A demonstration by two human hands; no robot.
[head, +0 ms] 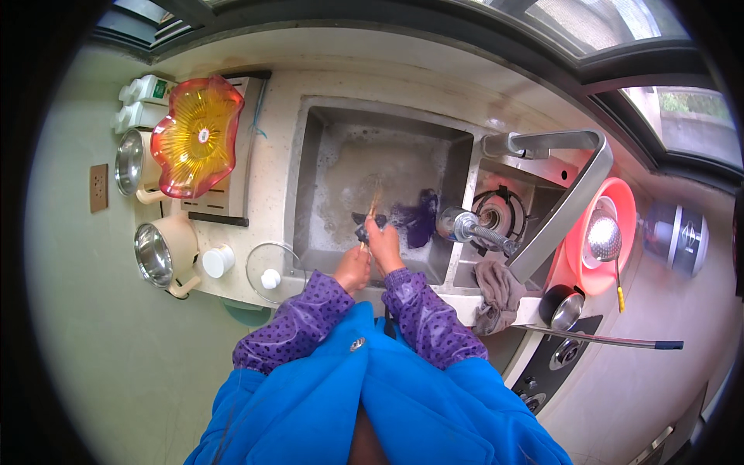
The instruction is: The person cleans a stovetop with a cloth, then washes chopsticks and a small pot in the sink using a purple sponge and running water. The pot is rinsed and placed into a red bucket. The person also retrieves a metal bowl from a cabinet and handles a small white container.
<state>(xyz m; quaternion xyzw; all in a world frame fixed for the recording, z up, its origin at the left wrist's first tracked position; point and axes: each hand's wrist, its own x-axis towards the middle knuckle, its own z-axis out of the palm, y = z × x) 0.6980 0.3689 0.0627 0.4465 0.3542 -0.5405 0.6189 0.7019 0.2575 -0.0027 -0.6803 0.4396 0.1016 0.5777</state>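
Observation:
Both of my hands are low in the left basin of a metal double sink (pixel 303 174), above cloudy, sudsy water. My left hand (pixel 353 269) grips the near end of a slender tan stick-like item (pixel 375 200), whose kind I cannot tell. Just ahead and to the right, my right hand (pixel 383 241) is closed around the same item with a dark cloth (pixel 361 228). A dark purple cloth (pixel 423 224) lies in the water to the right of my hands. The far end of the tan item reaches towards the water.
A faucet with a hose-like spout (pixel 459 224) hangs at the divider. Right of it are a brown rag (pixel 499 296), a pink basin (pixel 629 232) and a skimmer (pixel 604 235). On the left stand a glass lid (pixel 256 261), a white jar (pixel 218 261), pots (pixel 174 250) and an amber-red fruit bowl (pixel 186 116).

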